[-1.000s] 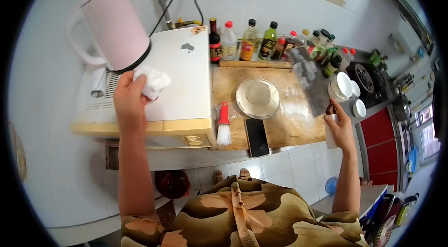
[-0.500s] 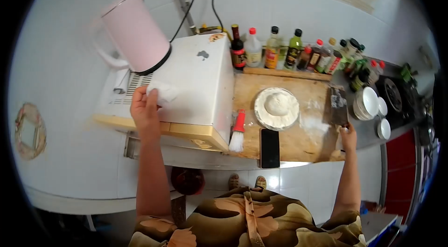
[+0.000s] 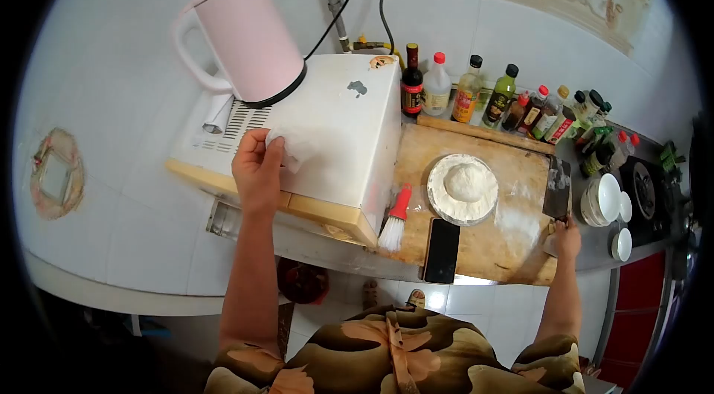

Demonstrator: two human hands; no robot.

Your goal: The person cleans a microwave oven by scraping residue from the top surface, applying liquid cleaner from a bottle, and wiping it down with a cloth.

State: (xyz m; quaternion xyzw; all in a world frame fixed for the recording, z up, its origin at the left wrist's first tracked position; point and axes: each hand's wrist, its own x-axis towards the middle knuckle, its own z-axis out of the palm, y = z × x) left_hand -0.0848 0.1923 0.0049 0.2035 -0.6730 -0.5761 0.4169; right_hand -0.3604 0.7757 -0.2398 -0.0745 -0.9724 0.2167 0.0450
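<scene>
Kettle (image 3: 251, 37) in pale pink sits at 11 o'clock from the centre of my feed, its handle towards 10, standing on a white boxy appliance (image 3: 349, 133) with a yellowish front edge. At 9 o'clock, over the same white top, I have the left hand (image 3: 258, 171) pinching a crumpled white wad (image 3: 296, 150) between thumb and fingers; whether that is tissue or cloth I cannot tell, nor whether it touches the surface.

Just right of the appliance, I see a red-handled pastry brush (image 3: 396, 217) at 5 o'clock, bristles down, lying on a wooden board (image 3: 513, 178). A black phone (image 3: 442, 250) lies between 4 and 5, near the brush. At 3 o'clock my view gives me a plate (image 3: 434, 206) of flour bearing a rounded floury lump (image 3: 467, 183); a row of condiment bottles (image 3: 503, 96) stands behind it at 2.

Further right, between 3 and 4, I have the right hand (image 3: 567, 239) closed on the near end of a dark-bladed cleaver (image 3: 557, 186), blade pointing towards 12. Beyond it, at 3, stacked white bowls (image 3: 606, 197) stand beside a gas burner (image 3: 642, 189).
</scene>
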